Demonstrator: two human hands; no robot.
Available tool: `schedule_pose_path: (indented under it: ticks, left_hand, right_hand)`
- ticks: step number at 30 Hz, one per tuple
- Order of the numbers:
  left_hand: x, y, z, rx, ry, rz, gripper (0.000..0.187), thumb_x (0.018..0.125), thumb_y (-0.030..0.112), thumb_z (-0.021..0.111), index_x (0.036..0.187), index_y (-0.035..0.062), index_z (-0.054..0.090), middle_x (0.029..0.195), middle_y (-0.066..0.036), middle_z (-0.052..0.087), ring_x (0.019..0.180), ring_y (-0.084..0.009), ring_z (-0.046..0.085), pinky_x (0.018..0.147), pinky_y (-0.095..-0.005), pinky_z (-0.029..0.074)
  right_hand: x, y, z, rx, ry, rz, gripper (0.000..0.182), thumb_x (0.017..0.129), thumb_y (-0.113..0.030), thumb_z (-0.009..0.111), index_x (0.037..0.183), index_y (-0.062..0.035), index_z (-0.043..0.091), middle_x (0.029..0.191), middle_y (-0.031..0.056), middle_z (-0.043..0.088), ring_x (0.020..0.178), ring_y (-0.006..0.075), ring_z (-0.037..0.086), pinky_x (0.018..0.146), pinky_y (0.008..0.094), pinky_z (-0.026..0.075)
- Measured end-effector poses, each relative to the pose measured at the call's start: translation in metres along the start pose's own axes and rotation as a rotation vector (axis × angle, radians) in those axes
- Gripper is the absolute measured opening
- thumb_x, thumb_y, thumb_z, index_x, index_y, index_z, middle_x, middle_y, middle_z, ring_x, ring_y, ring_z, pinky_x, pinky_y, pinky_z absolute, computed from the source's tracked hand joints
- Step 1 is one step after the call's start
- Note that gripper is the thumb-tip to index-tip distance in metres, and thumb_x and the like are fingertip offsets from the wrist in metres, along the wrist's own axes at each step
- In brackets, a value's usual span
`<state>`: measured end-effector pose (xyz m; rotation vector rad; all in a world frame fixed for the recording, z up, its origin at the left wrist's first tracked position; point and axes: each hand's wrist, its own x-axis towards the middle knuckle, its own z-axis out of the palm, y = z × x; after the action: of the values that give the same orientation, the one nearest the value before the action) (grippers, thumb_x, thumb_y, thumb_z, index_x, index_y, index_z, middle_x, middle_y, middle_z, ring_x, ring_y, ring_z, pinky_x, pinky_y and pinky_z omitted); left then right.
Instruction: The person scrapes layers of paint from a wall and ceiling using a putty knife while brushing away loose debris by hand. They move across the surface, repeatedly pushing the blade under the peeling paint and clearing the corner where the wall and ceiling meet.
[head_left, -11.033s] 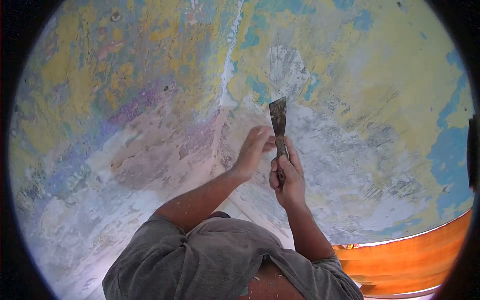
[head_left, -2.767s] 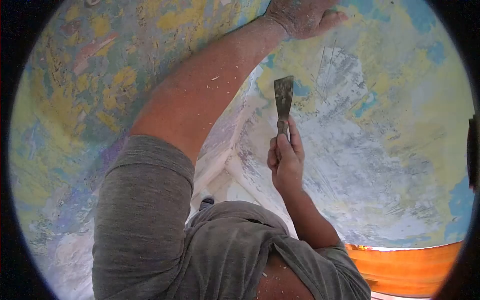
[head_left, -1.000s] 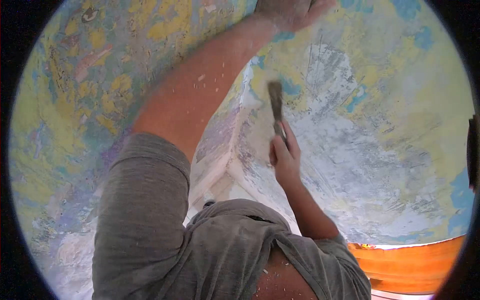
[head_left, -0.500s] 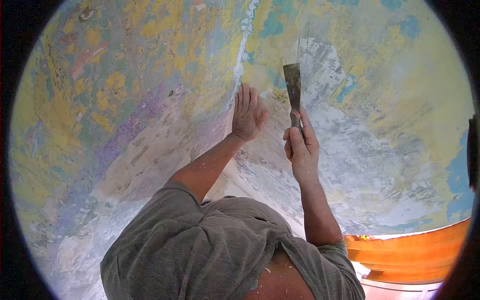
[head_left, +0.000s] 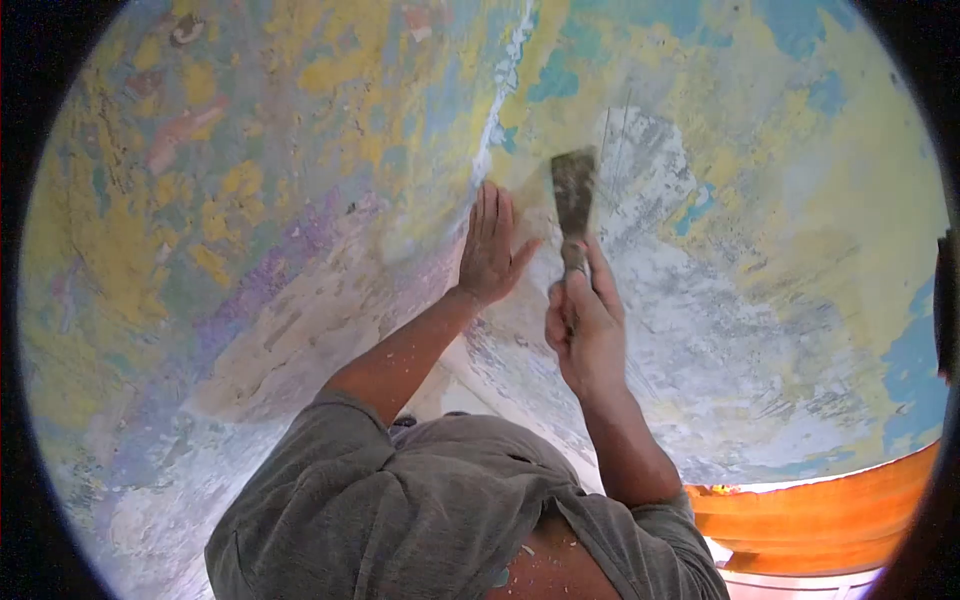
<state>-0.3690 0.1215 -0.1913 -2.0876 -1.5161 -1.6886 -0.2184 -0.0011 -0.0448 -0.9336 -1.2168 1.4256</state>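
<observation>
A scraper [head_left: 574, 195] with a worn, stained metal blade points upward in my right hand [head_left: 591, 335], whose fingers are wrapped round its handle. Its blade overlaps the patchy painted wall [head_left: 400, 130], right of a white seam [head_left: 500, 95]. My left hand [head_left: 488, 245] lies flat against the wall at the lower end of that seam, fingers stretched upward and thumb out to the side. Just right of the scraper blade is a scraped whitish patch [head_left: 645, 160] with thin dark scratch lines.
Yellow, blue and purple paint remnants cover the curved wall, with a broad bare whitish area [head_left: 700, 340] lower right. An orange panel [head_left: 820, 515] shows beyond the wall's lower edge. At the far right edge stands a dark object [head_left: 944, 305].
My right hand has come down and left with the scraper, nearer my left hand, and the blade has turned to show more of its face. My left thumb is spread wider.
</observation>
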Motion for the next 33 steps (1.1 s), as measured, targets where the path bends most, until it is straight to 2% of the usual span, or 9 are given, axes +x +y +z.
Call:
schedule_pose_path:
  ticks: [4,7,12,17,19,24,26,32,33]
  left_hand:
    - [0.003,0.004,0.002,0.043,-0.049,0.024,0.095,0.104,0.050,0.052,0.158,-0.0116,0.005,0.163,-0.042,0.001,0.154,-0.0544,0.001,0.125,-0.0579,0.007]
    - [0.001,0.019,0.004,-0.047,0.038,-0.020,0.093,0.103,0.050,0.054,0.159,-0.0093,0.010,0.164,-0.040,0.006,0.154,-0.0544,0.005,0.124,-0.0591,0.012]
    - [0.020,0.016,-0.025,-0.008,-0.086,-0.016,0.094,0.101,0.048,0.057,0.159,-0.0097,0.010,0.163,-0.040,0.006,0.154,-0.0543,0.005,0.126,-0.0554,0.011]
    - [0.049,0.036,-0.031,-0.012,-0.037,0.004,0.093,0.102,0.047,0.055,0.159,-0.0106,0.008,0.163,-0.041,0.006,0.154,-0.0552,0.004,0.125,-0.0586,0.009]
    - [0.056,0.042,-0.014,0.046,0.052,0.013,0.097,0.101,0.052,0.053,0.158,-0.0117,0.006,0.162,-0.043,0.007,0.153,-0.0561,0.005,0.124,-0.0614,0.008]
    - [0.058,0.029,-0.027,-0.040,0.002,0.091,0.095,0.102,0.050,0.054,0.160,-0.0091,0.009,0.163,-0.041,0.008,0.154,-0.0551,0.007,0.124,-0.0603,0.008]
    - [0.055,0.029,-0.035,-0.017,-0.014,0.096,0.093,0.102,0.049,0.054,0.160,-0.0082,0.010,0.163,-0.040,0.009,0.154,-0.0549,0.007,0.124,-0.0603,0.009]
    - [0.057,0.016,-0.013,0.027,0.024,0.108,0.093,0.102,0.057,0.049,0.161,-0.0054,0.012,0.163,-0.039,0.011,0.153,-0.0562,0.011,0.122,-0.0636,0.014]
    - [0.065,0.012,-0.021,0.181,-0.133,0.117,0.094,0.102,0.058,0.048,0.161,-0.0050,0.012,0.164,-0.039,0.011,0.153,-0.0547,0.012,0.122,-0.0623,0.014]
  right_hand:
    - [-0.007,-0.025,-0.009,0.174,0.048,0.047,0.057,0.107,-0.015,0.051,0.161,-0.0134,0.033,0.076,-0.0019,0.053,0.051,0.0058,0.041,0.046,0.0214,0.032]
    - [0.038,-0.029,0.016,0.175,-0.050,-0.118,0.058,0.107,-0.018,0.051,0.161,-0.0111,0.031,0.078,-0.0012,0.052,0.051,0.0070,0.038,0.046,0.0227,0.029]
    - [0.025,-0.043,0.039,0.246,-0.050,-0.065,0.061,0.107,-0.020,0.052,0.162,-0.0110,0.028,0.079,-0.0006,0.053,0.051,0.0071,0.040,0.045,0.0219,0.031]
    - [0.019,-0.028,0.012,0.210,-0.038,-0.071,0.061,0.107,-0.021,0.053,0.162,-0.0144,0.029,0.081,0.0003,0.055,0.052,0.0068,0.042,0.044,0.0211,0.033]
    - [0.051,-0.052,0.041,0.215,-0.060,-0.107,0.061,0.107,-0.019,0.050,0.163,-0.0171,0.026,0.081,0.0015,0.055,0.054,0.0075,0.042,0.045,0.0213,0.032]
    - [0.039,-0.062,0.057,0.264,-0.168,-0.140,0.063,0.108,-0.020,0.049,0.165,-0.0199,0.021,0.081,0.0021,0.055,0.058,0.0081,0.043,0.048,0.0214,0.031]
    - [0.014,-0.046,0.034,0.319,-0.055,0.015,0.061,0.108,-0.017,0.049,0.164,-0.0164,0.026,0.084,-0.0003,0.056,0.054,0.0081,0.043,0.044,0.0227,0.033]
    - [0.068,-0.066,0.057,0.299,-0.198,-0.182,0.055,0.108,-0.018,0.048,0.160,-0.0088,0.033,0.084,0.0004,0.056,0.055,0.0081,0.043,0.046,0.0223,0.032]
    - [0.065,-0.068,0.063,0.303,-0.200,-0.181,0.055,0.108,-0.018,0.048,0.160,-0.0088,0.033,0.084,0.0004,0.056,0.055,0.0081,0.043,0.046,0.0223,0.032]
